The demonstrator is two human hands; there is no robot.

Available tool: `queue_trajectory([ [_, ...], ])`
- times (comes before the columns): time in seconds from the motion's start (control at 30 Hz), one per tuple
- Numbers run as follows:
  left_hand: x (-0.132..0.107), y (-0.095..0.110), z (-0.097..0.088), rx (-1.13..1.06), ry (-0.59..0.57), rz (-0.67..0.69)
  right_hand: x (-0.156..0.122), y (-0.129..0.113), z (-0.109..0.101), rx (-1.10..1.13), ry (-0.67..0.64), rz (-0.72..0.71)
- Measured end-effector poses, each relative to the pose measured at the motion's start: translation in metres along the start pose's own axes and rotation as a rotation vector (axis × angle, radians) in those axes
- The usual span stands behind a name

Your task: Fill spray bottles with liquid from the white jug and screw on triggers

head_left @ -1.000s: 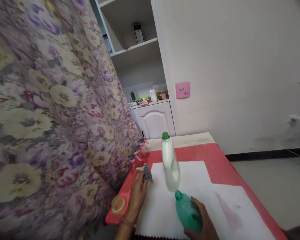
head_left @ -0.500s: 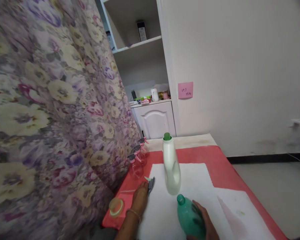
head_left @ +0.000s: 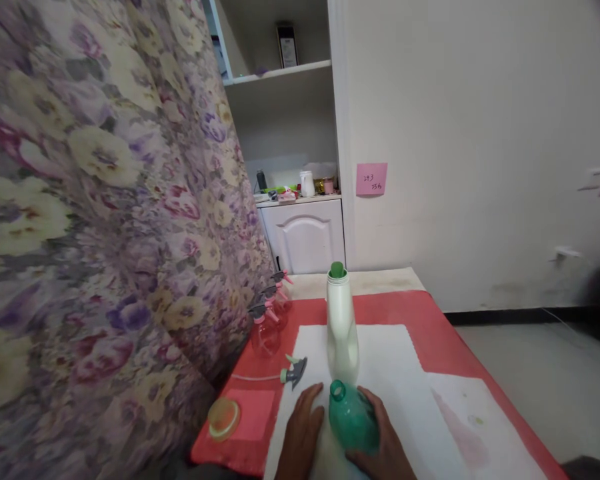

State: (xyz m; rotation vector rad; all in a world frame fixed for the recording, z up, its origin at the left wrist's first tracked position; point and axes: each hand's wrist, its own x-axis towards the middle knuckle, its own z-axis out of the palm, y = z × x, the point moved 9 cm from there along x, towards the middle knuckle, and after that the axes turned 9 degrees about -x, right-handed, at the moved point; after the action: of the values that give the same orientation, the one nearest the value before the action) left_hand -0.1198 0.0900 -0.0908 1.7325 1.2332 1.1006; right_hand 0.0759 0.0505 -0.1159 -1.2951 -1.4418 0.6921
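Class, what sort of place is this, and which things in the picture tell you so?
Probably a room in a home or small workplace: a floral curtain, a built-in cabinet with cluttered shelving, and a table spread with a red cloth.

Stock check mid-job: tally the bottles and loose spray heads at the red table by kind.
Clear pink plastic spray bottles: 3
Tall pale-green plastic bottle: 1
Rounded translucent green plastic bottle: 1
Loose grey-and-green spray head: 1
Total: 6

Bottle [head_left: 351,421] in right fingers [head_left: 380,412] tinted translucent green. Beyond them, jug [head_left: 341,317] coloured pale green. Past left fingers [head_left: 307,399], spray head [head_left: 296,373] coloured grey and mint. Farther left, curtain [head_left: 105,233] patterned with purple, cream flowers.
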Motion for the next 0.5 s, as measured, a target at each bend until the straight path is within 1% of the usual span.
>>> queue_trajectory([
  [0.03, -0.004, 0.002, 0.011, -0.088, -0.056, 0.010, 0.002, -0.001, 0.006, 0.010, -0.024, 0.000],
  [0.07, -0.006, 0.002, 0.019, -0.151, -0.085, 0.026, 0.004, -0.001, 0.013, 0.019, -0.050, 0.001],
  [0.17, -0.006, -0.004, 0.027, -0.212, -0.055, 0.083, 0.005, 0.002, 0.030, 0.026, -0.074, 0.010],
  [0.23, -0.004, -0.015, 0.029, -0.200, -0.042, 0.090, 0.003, 0.006, 0.031, 0.008, -0.040, -0.001],
  [0.33, -0.002, -0.030, 0.032, -0.200, -0.047, 0.072, 0.000, 0.002, 0.020, -0.009, -0.009, -0.087],
  [0.4, -0.002, -0.036, 0.032, -0.207, -0.041, 0.067, 0.001, -0.006, 0.006, -0.017, -0.041, -0.159],
  [0.47, -0.001, -0.043, 0.032, -0.205, -0.041, 0.046, 0.010, -0.011, -0.009, -0.044, -0.078, -0.131],
  [0.5, -0.001, -0.046, 0.032, -0.203, -0.046, 0.026, 0.018, -0.014, -0.019, -0.035, -0.052, -0.085],
])
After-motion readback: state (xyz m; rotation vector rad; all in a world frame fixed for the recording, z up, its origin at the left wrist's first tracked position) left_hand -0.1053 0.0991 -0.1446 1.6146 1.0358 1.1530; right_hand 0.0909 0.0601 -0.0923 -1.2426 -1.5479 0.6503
